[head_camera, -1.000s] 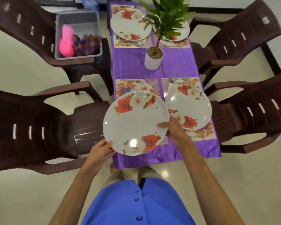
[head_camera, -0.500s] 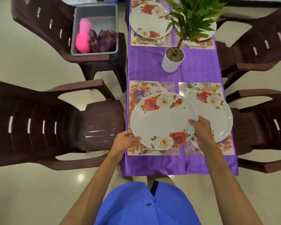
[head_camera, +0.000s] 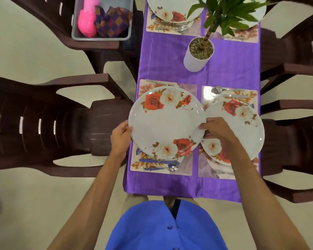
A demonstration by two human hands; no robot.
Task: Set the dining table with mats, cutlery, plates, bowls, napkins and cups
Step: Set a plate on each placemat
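Two hands hold one floral plate [head_camera: 165,121] over the near-left mat [head_camera: 161,164] of the worktop [head_camera: 170,64], which is covered with a purple cloth. The left hand [head_camera: 120,137] has its grip on the left rim of this plate, with the thumb on top and the other fingers curled under the edge. The right hand [head_camera: 218,129] has its grip on the right rim, fingers curled round the edge. Whether the plate already rests on the mat or is just above it, I cannot tell.

Taking this plate as the landmark: just to the right of it a second floral plate [head_camera: 242,123] lies on its own mat [head_camera: 229,94], and the two rims overlap under the right hand. Nearer to the person than the landmark plate, a knife with blue handle [head_camera: 158,161] and a spoon [head_camera: 172,167] lie on the near-left mat. Beyond it, at the far edge of the same mat, one more piece of cutlery [head_camera: 161,83] is partly visible. Further beyond and to the right stands a white pot with a green plant [head_camera: 199,55]. At the far end of the worktop two more plates on mats are partly in view. Far to the upper left of the landmark plate, a grey bin [head_camera: 101,37] sits on a brown chair [head_camera: 49,13] with pink cups [head_camera: 87,20] and folded checked napkins [head_camera: 114,21] inside
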